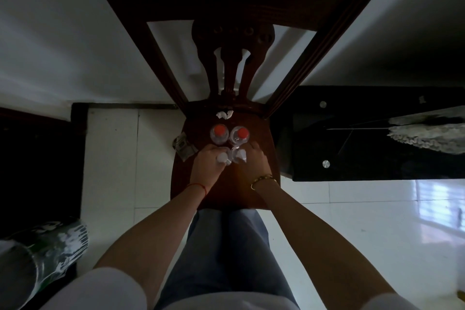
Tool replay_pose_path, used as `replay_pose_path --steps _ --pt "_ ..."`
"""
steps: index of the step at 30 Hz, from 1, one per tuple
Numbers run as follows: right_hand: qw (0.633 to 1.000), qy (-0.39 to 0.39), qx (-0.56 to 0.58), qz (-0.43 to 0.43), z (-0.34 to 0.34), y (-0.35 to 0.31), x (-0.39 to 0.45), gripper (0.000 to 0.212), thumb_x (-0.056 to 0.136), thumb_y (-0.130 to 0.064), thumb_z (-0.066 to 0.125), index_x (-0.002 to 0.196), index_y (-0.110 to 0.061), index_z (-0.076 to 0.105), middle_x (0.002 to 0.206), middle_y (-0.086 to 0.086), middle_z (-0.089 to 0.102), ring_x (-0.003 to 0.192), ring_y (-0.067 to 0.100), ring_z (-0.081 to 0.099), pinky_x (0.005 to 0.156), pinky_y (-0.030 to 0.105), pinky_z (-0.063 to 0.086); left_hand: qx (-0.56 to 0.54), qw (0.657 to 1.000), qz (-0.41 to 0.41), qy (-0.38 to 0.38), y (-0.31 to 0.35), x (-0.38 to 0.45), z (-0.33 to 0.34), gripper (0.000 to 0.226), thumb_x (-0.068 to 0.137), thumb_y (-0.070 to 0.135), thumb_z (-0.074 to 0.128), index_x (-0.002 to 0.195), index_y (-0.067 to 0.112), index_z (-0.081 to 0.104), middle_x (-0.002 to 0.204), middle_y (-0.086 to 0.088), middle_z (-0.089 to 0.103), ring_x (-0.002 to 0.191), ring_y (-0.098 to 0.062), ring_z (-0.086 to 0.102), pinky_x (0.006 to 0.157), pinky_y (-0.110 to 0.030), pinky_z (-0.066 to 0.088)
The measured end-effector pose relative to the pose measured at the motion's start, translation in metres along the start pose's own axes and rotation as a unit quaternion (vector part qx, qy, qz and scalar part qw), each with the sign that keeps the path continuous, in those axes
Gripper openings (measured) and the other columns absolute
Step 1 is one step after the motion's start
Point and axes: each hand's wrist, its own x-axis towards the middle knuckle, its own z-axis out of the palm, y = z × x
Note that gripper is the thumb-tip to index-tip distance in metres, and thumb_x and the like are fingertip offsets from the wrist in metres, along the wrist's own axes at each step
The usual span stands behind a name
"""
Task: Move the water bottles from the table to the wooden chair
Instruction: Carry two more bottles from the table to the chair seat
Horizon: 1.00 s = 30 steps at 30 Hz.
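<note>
Two clear water bottles with red caps stand upright on the seat of the dark wooden chair (261, 184), one on the left (219, 131) and one on the right (242, 133). Just in front of them are two white-capped bottles. My left hand (205, 166) grips the left white-capped bottle (222, 158). My right hand (256, 161) grips the right white-capped bottle (240, 155). Both held bottles are over the seat; whether they touch it is hidden by my fingers.
A black glass table (364, 148) stands right of the chair, with a white lacy cloth (427, 137) on it. A small crumpled white scrap (224, 114) lies at the back of the seat. A patterned object (185, 147) sits on the white tiled floor left of the chair.
</note>
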Motion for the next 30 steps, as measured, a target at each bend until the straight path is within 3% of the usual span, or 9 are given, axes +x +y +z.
replay_pose_path --steps 2,9,17,22,30 --pt "1.000 0.001 0.002 -0.002 -0.002 -0.001 -0.003 0.028 0.084 -0.015 0.060 0.112 -0.013 0.058 0.116 0.007 0.053 0.096 0.024 0.060 0.081 0.035 0.053 0.005 1.000 0.002 0.000 0.004 0.000 0.000 0.014 0.079 0.010 0.065 0.092 0.016 0.070 0.098 -0.011 0.062 0.079 -0.014 0.059 0.071 -0.026 0.052" --pt "1.000 0.018 -0.003 -0.025 -0.019 -0.002 -0.024 0.026 0.087 -0.019 0.055 0.112 -0.014 0.056 0.115 0.007 0.056 0.105 0.022 0.055 0.085 0.029 0.048 0.011 0.999 -0.005 -0.034 0.013 -0.014 -0.011 0.034 0.083 0.010 0.066 0.115 0.016 0.061 0.121 -0.006 0.058 0.110 -0.018 0.058 0.092 -0.025 0.048" --pt "0.998 0.043 0.007 -0.052 -0.074 -0.013 -0.064 0.039 0.082 -0.023 0.063 0.118 -0.011 0.055 0.120 0.010 0.057 0.111 0.029 0.050 0.094 0.037 0.042 0.064 0.997 0.035 -0.003 0.045 -0.052 -0.053 0.047 0.082 0.018 0.067 0.126 0.022 0.050 0.126 -0.003 0.055 0.119 -0.019 0.052 0.098 -0.024 0.039" --pt "0.995 0.071 0.008 -0.063 -0.107 -0.024 -0.102 0.045 0.083 -0.023 0.060 0.125 -0.012 0.052 0.128 0.011 0.055 0.120 0.030 0.044 0.102 0.038 0.038 0.095 0.993 0.072 0.014 0.067 -0.085 -0.088 0.060 0.080 0.013 0.069 0.136 0.016 0.045 0.135 -0.008 0.052 0.120 -0.023 0.051 0.106 -0.035 0.041" --pt "0.992 0.112 0.036 -0.046 -0.135 -0.032 -0.171 0.051 0.085 -0.025 0.062 0.133 -0.015 0.046 0.137 0.008 0.049 0.131 0.028 0.033 0.108 0.039 0.033 0.127 0.985 0.114 0.025 0.091 -0.141 -0.127 0.060 0.083 0.016 0.067 0.138 0.018 0.043 0.139 -0.007 0.049 0.127 -0.023 0.045 0.110 -0.042 0.037"
